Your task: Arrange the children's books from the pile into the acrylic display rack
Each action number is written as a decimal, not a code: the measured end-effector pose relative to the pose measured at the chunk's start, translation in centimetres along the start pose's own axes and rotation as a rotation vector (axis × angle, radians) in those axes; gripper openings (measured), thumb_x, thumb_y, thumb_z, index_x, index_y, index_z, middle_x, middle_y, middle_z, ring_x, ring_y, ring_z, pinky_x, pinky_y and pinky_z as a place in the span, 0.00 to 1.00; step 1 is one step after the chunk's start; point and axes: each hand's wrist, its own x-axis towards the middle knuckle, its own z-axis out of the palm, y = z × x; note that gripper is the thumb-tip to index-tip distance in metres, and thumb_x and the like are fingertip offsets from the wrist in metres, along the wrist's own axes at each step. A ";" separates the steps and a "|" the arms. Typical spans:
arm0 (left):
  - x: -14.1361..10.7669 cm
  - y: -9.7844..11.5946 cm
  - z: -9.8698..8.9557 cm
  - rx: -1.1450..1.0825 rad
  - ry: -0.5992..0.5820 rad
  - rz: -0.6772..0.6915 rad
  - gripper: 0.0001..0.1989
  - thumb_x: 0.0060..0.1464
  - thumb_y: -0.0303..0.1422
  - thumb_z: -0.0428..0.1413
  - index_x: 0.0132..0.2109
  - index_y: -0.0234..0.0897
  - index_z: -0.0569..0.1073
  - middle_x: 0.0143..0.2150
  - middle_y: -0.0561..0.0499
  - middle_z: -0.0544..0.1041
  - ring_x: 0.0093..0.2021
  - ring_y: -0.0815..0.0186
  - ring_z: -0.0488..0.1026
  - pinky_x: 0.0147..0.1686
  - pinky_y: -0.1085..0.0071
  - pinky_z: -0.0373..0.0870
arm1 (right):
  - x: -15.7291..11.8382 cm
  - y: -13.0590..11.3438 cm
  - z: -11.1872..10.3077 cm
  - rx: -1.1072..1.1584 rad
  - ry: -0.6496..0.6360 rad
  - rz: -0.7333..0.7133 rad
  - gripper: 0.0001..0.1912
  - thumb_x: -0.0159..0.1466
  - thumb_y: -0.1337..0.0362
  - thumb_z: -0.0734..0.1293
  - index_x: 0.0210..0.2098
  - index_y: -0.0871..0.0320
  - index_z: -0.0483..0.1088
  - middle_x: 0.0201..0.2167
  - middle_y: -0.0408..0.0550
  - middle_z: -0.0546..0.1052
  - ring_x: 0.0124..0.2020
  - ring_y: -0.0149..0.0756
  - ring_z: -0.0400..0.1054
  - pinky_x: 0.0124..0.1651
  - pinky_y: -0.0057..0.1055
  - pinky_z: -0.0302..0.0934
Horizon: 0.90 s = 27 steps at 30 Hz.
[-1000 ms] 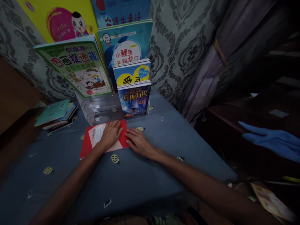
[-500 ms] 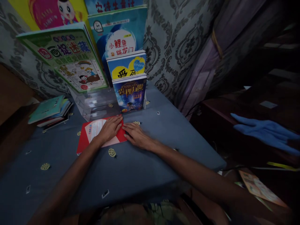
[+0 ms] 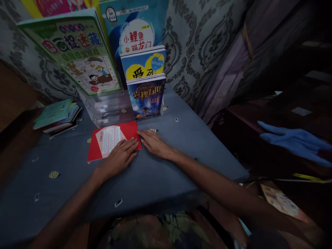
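A red book (image 3: 129, 130) with a pale pink printed panel lies flat on the blue-grey tablecloth (image 3: 155, 173). Across its lower right part rests my left hand (image 3: 118, 159), fingers extended, palm down. My right hand (image 3: 154, 143) lies flat at the book's right edge, its fingertips touching that edge. Just behind the book is a clear stepped rack (image 3: 103, 110). Upright on the rack's right side stand a dark blue book (image 3: 147, 100), a blue and yellow one (image 3: 142, 65) and a larger teal one (image 3: 137, 31). A green book (image 3: 77, 52) leans on its left side.
A small stack of books (image 3: 55, 116) lies at the table's left. Behind the table hangs a patterned curtain (image 3: 192, 45), with a tied purple one (image 3: 228, 65) beside it. To the right, a blue glove (image 3: 295, 140) rests on a dark surface.
My left hand has slid toward me over the red book, uncovering more of its panel and upper right part. My right hand stays by the right edge. The view has shifted slightly.
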 end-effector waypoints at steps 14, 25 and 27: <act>-7.7 0.1 -0.2 0.107 0.078 -0.158 0.24 0.71 0.39 0.41 0.70 0.41 0.61 0.69 0.44 0.66 0.68 0.58 0.64 0.66 0.54 0.62 | -0.8 0.1 0.4 -0.069 -0.046 -0.093 0.22 0.71 0.64 0.61 0.62 0.58 0.68 0.65 0.58 0.69 0.67 0.47 0.60 0.68 0.54 0.55; -11.8 -4.5 0.1 0.160 0.200 -0.495 0.26 0.68 0.41 0.42 0.66 0.33 0.65 0.68 0.38 0.67 0.70 0.50 0.61 0.63 0.49 0.65 | -0.7 -0.5 0.3 -0.090 -0.110 -0.078 0.23 0.72 0.63 0.60 0.65 0.58 0.65 0.66 0.59 0.67 0.69 0.46 0.58 0.70 0.54 0.51; -11.9 -4.3 0.1 0.145 0.199 -0.505 0.26 0.67 0.41 0.44 0.66 0.33 0.65 0.68 0.38 0.67 0.70 0.51 0.61 0.64 0.51 0.65 | -0.9 -0.8 0.2 -0.094 -0.116 -0.079 0.23 0.72 0.62 0.60 0.65 0.58 0.65 0.66 0.58 0.67 0.69 0.46 0.58 0.70 0.55 0.50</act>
